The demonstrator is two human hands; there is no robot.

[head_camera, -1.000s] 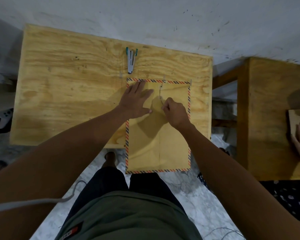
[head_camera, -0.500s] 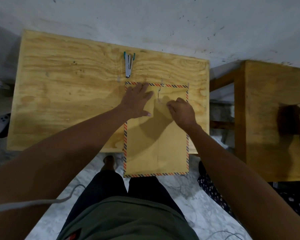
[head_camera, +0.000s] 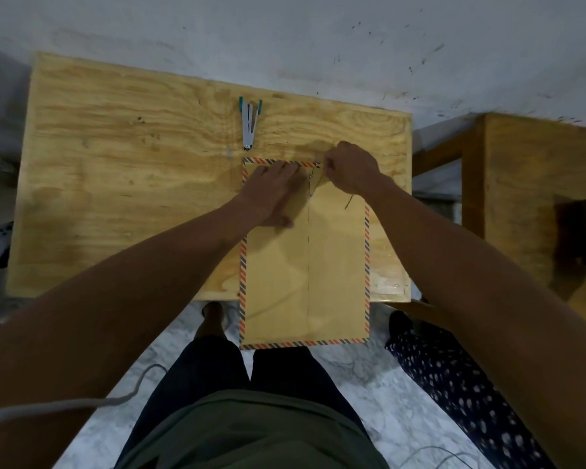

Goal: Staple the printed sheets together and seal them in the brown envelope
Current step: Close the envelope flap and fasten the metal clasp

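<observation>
A brown envelope (head_camera: 305, 265) with a red-and-blue striped border lies flap side up on the plywood table (head_camera: 132, 198), its near end hanging over the table's front edge. My left hand (head_camera: 274, 194) presses flat on the envelope's upper left part, fingers spread. My right hand (head_camera: 351, 170) is at the envelope's far edge, fingers pinched on the thin closure string by the flap's clasp. The printed sheets are not visible. A silver stapler (head_camera: 249, 125) with teal ends lies just beyond the envelope.
A second wooden table (head_camera: 538, 184) stands to the right across a narrow gap. The wall runs along the far side of the table. My legs and a foot are below the table edge, and a grey cable (head_camera: 65, 406) hangs at the lower left.
My right hand has moved from the middle of the flap up to the envelope's far edge, pulling the string along. The left hand has stayed pressed down. The other person's hand at right is gone.
</observation>
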